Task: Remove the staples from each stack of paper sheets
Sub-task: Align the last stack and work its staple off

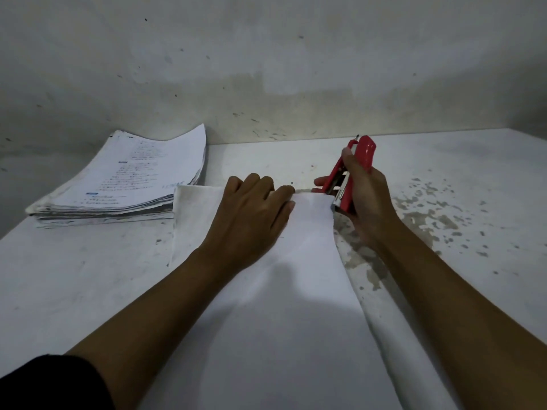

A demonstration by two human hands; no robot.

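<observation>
Left hand [251,214] lies flat, fingers spread, pressing the sheets [296,291] at frame centre on the tabletop [74,291]. Right hand [364,202] grips the stapler [359,161] at their top right corner. Paper is light, limp, tearable: pin it near that corner. Stack [124,179] waits upper left.

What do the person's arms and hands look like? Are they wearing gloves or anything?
No gloves. Both the left hand and the right hand are bare, with no rings, watch or bracelet in view. Both forearms are bare too. A dark, black-looking sleeve shows at the bottom left corner, on the left arm. No sleeve shows on the right arm in this view.
</observation>
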